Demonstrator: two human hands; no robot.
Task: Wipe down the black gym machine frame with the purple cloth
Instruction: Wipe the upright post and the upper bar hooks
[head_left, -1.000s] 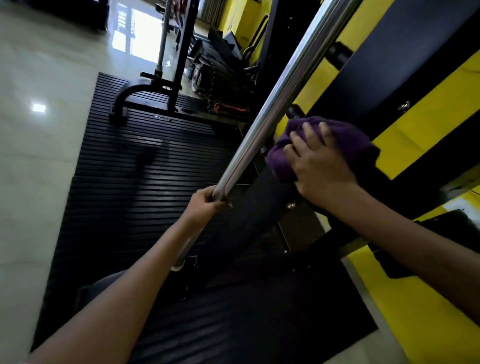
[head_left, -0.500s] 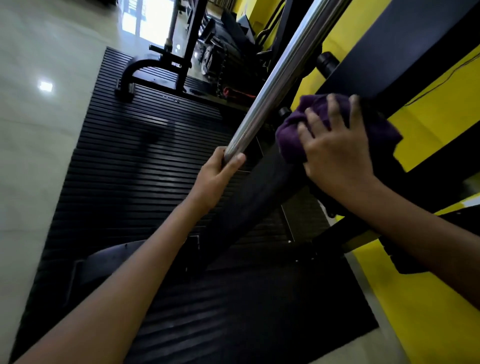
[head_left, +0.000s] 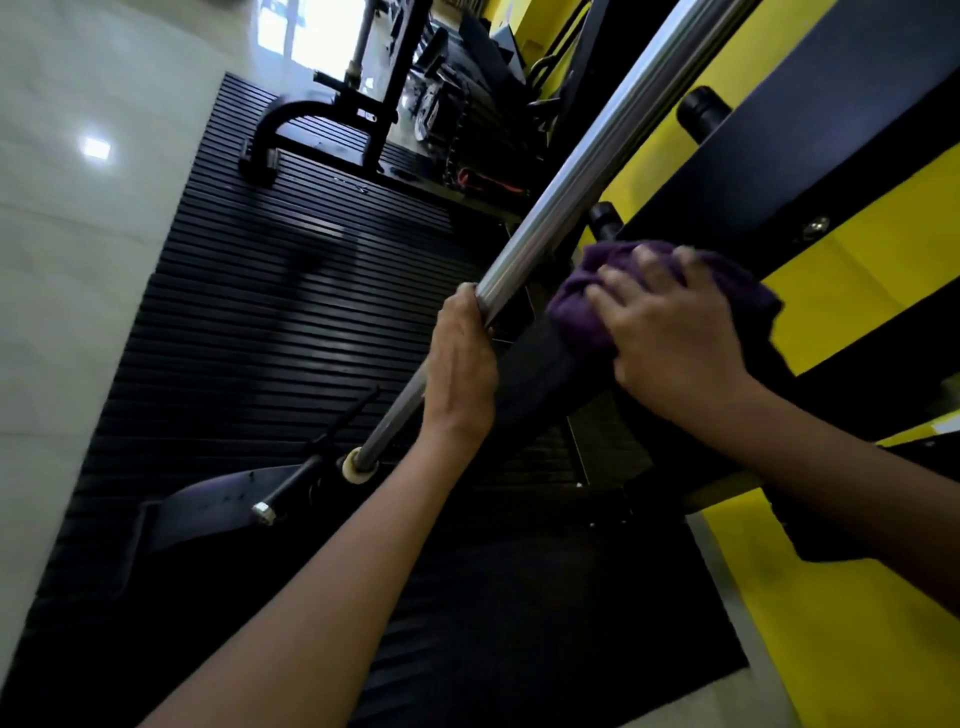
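Note:
The black gym machine frame (head_left: 540, 374) slants up from the floor toward the upper right, beside a shiny steel guide rod (head_left: 587, 166). My right hand (head_left: 670, 338) presses the bunched purple cloth (head_left: 576, 301) against the black frame, fingers spread over it. My left hand (head_left: 460, 364) grips the steel rod just left of the cloth, fingers wrapped behind it. The lower part of the frame is hidden under my right forearm.
A ribbed black rubber mat (head_left: 249, 343) covers the floor under the machine. Another black machine base (head_left: 311, 135) stands at the far end of the mat. Yellow wall panels (head_left: 841, 613) run along the right. Pale glossy tiles (head_left: 67, 260) lie to the left.
My right hand has slid the cloth back down along the frame after moving up. My left hand has shifted its grip on the steel rod. The view has dropped closer.

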